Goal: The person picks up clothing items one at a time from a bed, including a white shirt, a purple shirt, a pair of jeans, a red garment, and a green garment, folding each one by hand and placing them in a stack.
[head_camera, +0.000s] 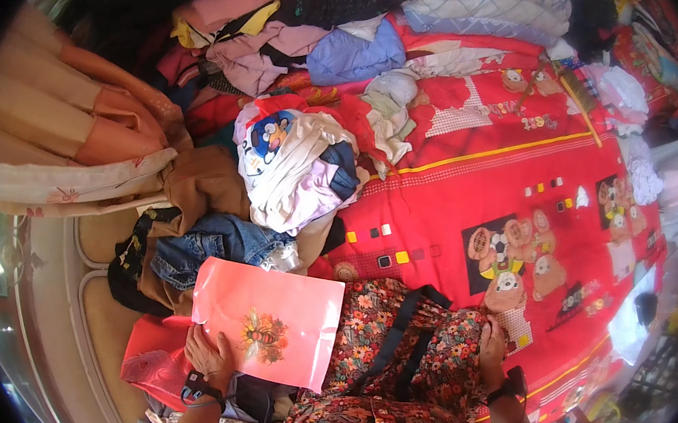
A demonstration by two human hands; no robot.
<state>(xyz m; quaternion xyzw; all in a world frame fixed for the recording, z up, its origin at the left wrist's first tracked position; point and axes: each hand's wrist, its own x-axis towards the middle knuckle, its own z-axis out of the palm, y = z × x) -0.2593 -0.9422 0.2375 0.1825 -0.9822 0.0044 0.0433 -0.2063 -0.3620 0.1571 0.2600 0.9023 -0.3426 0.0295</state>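
Observation:
My left hand (208, 356) rests at the lower left edge of a pink plastic bag (276, 323) with a printed bee and flowers, thumb on its face; whether the fingers grip it is unclear. A second, red plastic bag (156, 354) lies beside and partly under that hand. At the right, my right hand (490, 344) touches the edge of a floral fabric item with dark straps (407, 328); its fingertips are partly hidden at the cloth. A blue denim garment (194, 251) and brown cloth (203, 185) lie beyond the pink bag.
A bundle of light clothes (294, 173) sits on the red bedsheet (437, 201) with printed bears. Piled clothes and bedding (353, 52) line the far side. A curtain (56, 111) hangs at the left, above a cream bed frame (95, 336). A thin brush-like stick (579, 106) lies at the right.

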